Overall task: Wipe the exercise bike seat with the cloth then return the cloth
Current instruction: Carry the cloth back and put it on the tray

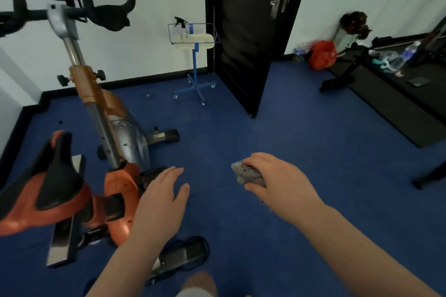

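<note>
At 6 o'clock, the left hand (161, 196) hangs flat, fingers spread and empty, while the right hand (277, 179) clenches the bunched grey cloth (245, 171), likely for carrying. The seat (48, 176) sits at 9 o'clock; the tray stand (194, 40), probably the cloth's home, at 12.

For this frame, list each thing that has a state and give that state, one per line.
Left hand: open, empty, held over the floor beside the bike.
Right hand: closed on the cloth.
Cloth: bunched up, in the right hand, away from the seat.
Seat: uncovered, nothing touching it.
Door: open, swung into the room.
Spray bottle: upright in the stand's tray.
</note>
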